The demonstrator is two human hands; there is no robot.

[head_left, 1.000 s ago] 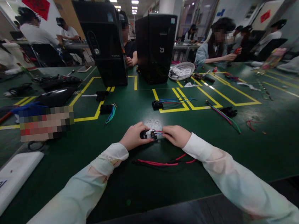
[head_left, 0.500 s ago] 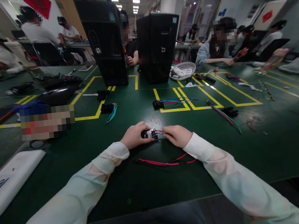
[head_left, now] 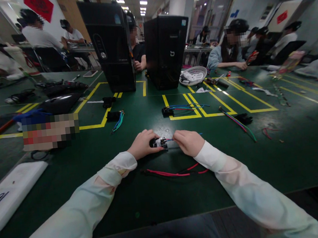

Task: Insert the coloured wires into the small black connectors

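Observation:
My left hand (head_left: 144, 144) is closed around a small black and white part (head_left: 159, 142), fingers behind it and thumb in front. Thin red and blue wires (head_left: 169, 139) run from the right side of this part into my right hand (head_left: 188, 142), which pinches them between thumb and fingertips. A blue wire end shows beyond the right knuckles. Nearer to me, a bundle of red wires (head_left: 167, 173) with black sections lies on the green table (head_left: 122, 206).
Two black computer towers (head_left: 110, 48) stand at the back, a person behind them. Black parts with coloured wires (head_left: 115, 118) lie beyond my hands. A white basket (head_left: 193, 76) is back right; a white case (head_left: 16, 194) lies left. Another person (head_left: 226, 55) sits at right.
Both hands keep almost the same place and grip. The blue wire end now shows past my right hand. The whole view has shifted slightly.

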